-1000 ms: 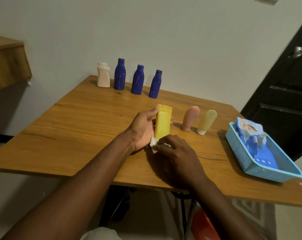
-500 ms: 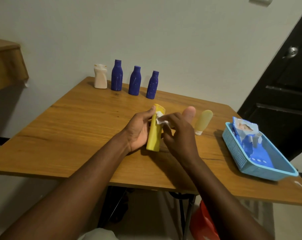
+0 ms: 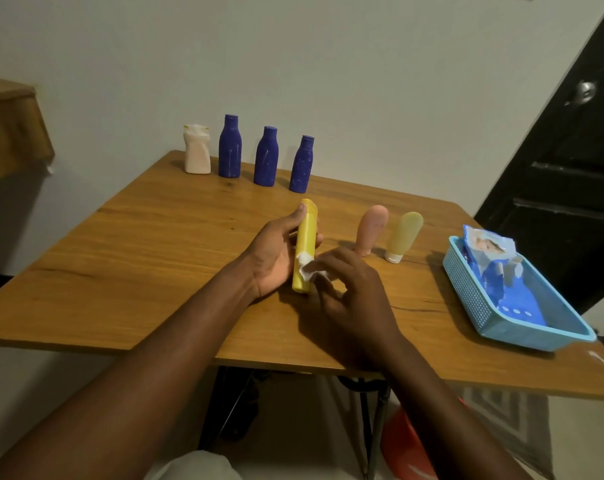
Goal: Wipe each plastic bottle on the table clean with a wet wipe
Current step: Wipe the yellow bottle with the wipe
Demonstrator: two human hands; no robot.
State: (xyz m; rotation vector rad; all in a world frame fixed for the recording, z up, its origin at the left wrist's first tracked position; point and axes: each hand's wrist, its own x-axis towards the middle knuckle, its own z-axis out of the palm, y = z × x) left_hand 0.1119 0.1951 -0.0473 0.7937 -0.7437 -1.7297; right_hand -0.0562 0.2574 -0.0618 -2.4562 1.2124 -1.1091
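The left hand (image 3: pixel 272 258) grips the yellow bottle (image 3: pixel 305 233) upright at the middle of the table (image 3: pixel 155 237) and the right hand (image 3: pixel 349 299) pinches the wet wipe (image 3: pixel 309 270) against its lower side, so this one seems half done, while it cannot be told whether the six other bottles (image 3: pixel 265 157) are clean.

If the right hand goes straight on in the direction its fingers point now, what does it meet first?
Probably the yellow plastic bottle: the right hand holds the white wet wipe against it, the left hand gripping its other side.
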